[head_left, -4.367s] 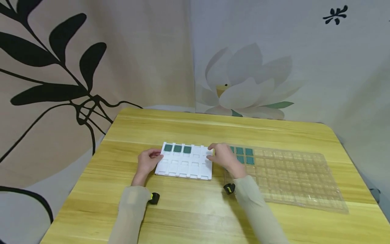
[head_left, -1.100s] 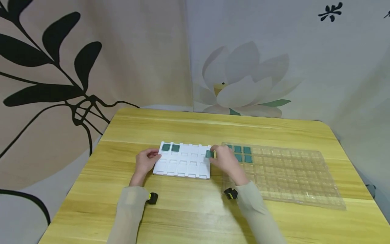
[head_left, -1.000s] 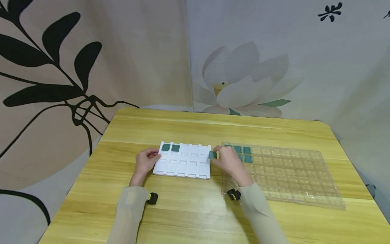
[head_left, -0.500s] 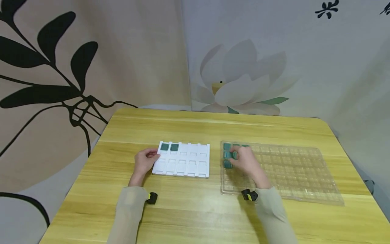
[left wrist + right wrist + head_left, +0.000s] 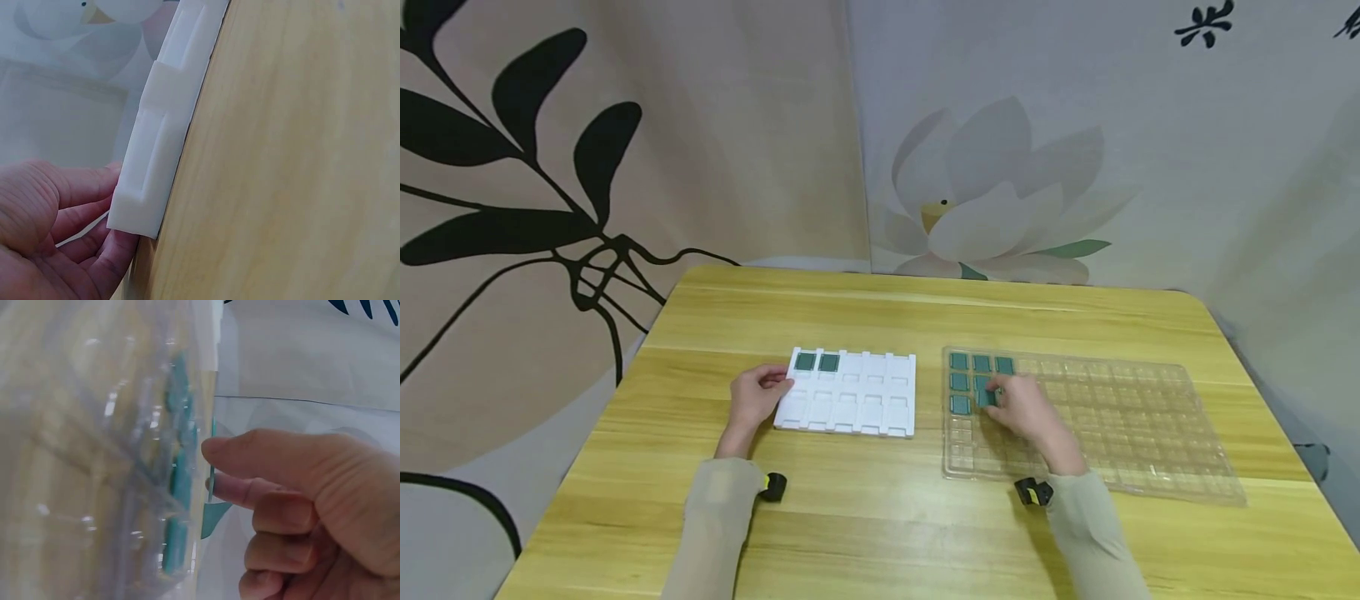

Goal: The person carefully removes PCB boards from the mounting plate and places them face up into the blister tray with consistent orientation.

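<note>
On the table, a white tray with recessed pockets bears two dark green square chips in its far left corner. My left hand pinches the tray's left edge, as the left wrist view shows at the tray's white corner. Over the left part of a clear plastic tray, my right hand pinches a thin green chip by its edges between thumb and index finger. The other right fingers are curled in. Several green chips lie in that tray's pockets around it.
Both trays lie on a wooden table, with a strip of bare wood between them. A curtain with plant and flower prints hangs behind the far edge. Each wrist wears a small black camera.
The third chip has left the white tray in my right hand, carried rightward over the clear tray. In the last half second that hand has shifted slightly right. My left hand stays at the tray edge.
</note>
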`<state>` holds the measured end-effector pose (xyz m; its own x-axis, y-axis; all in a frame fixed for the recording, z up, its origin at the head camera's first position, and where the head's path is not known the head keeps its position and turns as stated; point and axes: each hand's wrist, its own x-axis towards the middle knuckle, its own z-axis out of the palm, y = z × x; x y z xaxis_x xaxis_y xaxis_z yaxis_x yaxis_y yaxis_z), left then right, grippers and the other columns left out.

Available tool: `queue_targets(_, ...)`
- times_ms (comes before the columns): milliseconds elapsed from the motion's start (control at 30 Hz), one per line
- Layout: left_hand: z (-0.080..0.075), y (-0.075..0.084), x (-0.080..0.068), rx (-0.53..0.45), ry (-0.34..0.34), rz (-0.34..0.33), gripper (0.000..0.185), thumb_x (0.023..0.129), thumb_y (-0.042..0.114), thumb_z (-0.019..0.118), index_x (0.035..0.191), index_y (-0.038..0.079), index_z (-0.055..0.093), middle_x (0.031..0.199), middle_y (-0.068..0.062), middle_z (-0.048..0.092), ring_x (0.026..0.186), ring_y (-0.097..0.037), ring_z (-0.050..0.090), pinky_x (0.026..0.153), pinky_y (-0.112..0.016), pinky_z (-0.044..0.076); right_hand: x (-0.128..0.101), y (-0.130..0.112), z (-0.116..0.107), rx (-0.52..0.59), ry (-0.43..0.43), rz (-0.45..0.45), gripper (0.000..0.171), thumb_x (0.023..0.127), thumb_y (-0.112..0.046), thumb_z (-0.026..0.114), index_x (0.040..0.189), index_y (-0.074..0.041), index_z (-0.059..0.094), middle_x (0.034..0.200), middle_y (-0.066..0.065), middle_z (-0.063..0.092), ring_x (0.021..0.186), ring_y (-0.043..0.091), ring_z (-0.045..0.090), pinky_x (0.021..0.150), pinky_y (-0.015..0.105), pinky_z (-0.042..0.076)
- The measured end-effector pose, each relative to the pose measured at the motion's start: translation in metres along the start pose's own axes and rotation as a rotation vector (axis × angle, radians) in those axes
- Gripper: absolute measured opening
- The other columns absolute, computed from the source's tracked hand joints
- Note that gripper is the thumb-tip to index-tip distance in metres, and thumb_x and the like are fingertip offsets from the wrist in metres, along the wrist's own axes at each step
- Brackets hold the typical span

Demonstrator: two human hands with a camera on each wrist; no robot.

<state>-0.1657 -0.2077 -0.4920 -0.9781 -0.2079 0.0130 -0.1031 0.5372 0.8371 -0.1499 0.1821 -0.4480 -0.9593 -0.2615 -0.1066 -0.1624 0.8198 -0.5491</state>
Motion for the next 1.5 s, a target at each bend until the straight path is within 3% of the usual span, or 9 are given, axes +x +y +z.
queue_targets(333, 0.0, 0.002, -0.001, 0.002, -0.004, 0.005, 0.022, 0.083, 0.0, 0.066, 0.103, -0.01, 0.066, 0.095, -0.025, 0.065, 0.085, -0.031, 0.061, 0.069, -0.019, 0.045, 0.001, 0.006, 0.009, -0.054, -0.003, 0.004, 0.03, 0.078, -0.004, 0.072, 0.105, 0.006, 0.063, 0.066, 0.003, 0.052, 0.049, 0.012, 0.042, 0.046, 0.025, 0.038)
queue_targets(600, 0.0, 0.002, -0.001, 0.005, 0.002, 0.005, 0.022, 0.083, 0.0, 0.066, 0.103, -0.009, 0.066, 0.094, -0.024, 0.066, 0.084, -0.03, 0.061, 0.069, -0.019, 0.045, 0.0, 0.006, 0.01, -0.06, 0.014, -0.014, 0.029, 0.076, -0.003, 0.073, 0.102, 0.005, 0.064, 0.072, 0.01, 0.058, 0.047, 0.01, 0.039, 0.044, 0.024, 0.035)
queue_targets(967, 0.001, 0.0, 0.0, -0.004, 0.016, 0.018, 0.021, 0.082, 0.0, 0.067, 0.101, -0.009, 0.067, 0.092, -0.024, 0.066, 0.082, -0.03, 0.061, 0.064, -0.014, 0.042, 0.003, 0.001, 0.008, -0.033, 0.025, -0.024, 0.029, 0.079, -0.007, 0.072, 0.104, 0.005, 0.064, 0.05, -0.003, 0.038, 0.042, 0.008, 0.032, 0.041, 0.021, 0.03)
queue_targets(1133, 0.002, 0.0, 0.0, -0.005, 0.018, 0.006, 0.021, 0.082, 0.0, 0.068, 0.101, -0.008, 0.067, 0.092, -0.023, 0.067, 0.082, -0.029, 0.061, 0.065, -0.015, 0.043, 0.011, -0.007, 0.009, -0.029, 0.055, -0.079, 0.03, 0.079, -0.007, 0.072, 0.104, 0.007, 0.064, 0.047, -0.006, 0.036, 0.041, 0.006, 0.029, 0.04, 0.019, 0.026)
queue_targets(1500, 0.002, 0.002, -0.001, 0.008, 0.012, -0.008, 0.022, 0.083, 0.002, 0.068, 0.102, -0.008, 0.067, 0.093, -0.022, 0.067, 0.082, -0.029, 0.061, 0.068, -0.022, 0.046, 0.034, -0.038, 0.019, -0.017, 0.057, -0.153, 0.029, 0.081, -0.007, 0.071, 0.106, 0.006, 0.065, 0.048, -0.003, 0.043, 0.042, 0.007, 0.032, 0.043, 0.021, 0.029)
